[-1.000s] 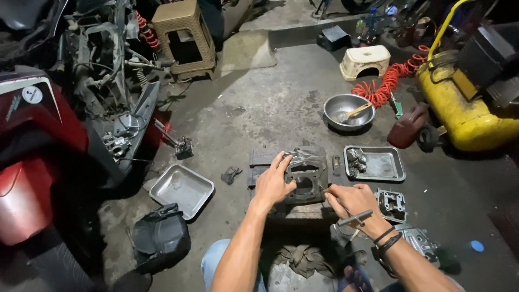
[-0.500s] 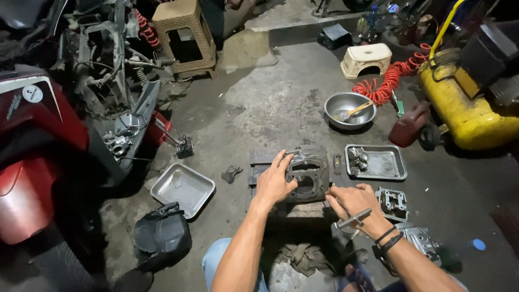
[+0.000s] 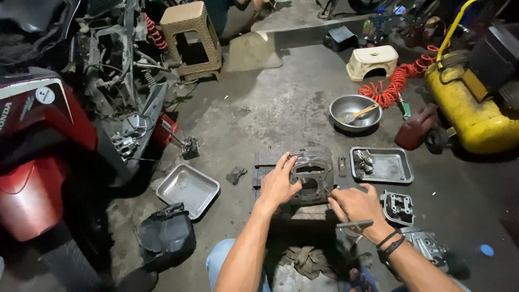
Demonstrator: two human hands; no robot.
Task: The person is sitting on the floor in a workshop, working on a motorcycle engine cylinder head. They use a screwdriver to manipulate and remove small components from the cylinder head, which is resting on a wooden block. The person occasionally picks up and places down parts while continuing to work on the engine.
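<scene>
Left hand (image 3: 279,184) lies flat on the finned engine cylinder (image 3: 312,174), fingers spread over its left edge, steadying it, no wrap-around grip. The cylinder sits on a low dark block on the concrete floor (image 3: 270,103), right in front of the knees, bore facing up. Right hand (image 3: 354,204) is closed around a thin metal tool (image 3: 354,224), its fingertips at the cylinder's lower right edge; a short grey end sticks out by the wrist. Can't tell what kind of tool it is.

Around it:
- metal tray (image 3: 383,164) just right of the cylinder, a few small metal parts in its left corner
- empty steel tray (image 3: 187,188) to the left, well apart
- small dark part (image 3: 236,174) on the floor between that tray and the cylinder
- cylinder head casting (image 3: 398,206) just right of the right hand
- steel bowl (image 3: 356,111) further back, a wooden-handled utensil in it
- yellow compressor tank (image 3: 467,111) far right, coiled orange hose (image 3: 397,85) beside it
- red motorcycle (image 3: 38,157) far left, panels off
- wicker stool (image 3: 191,38) behind
- rag (image 3: 308,259) on the floor between the legs
</scene>
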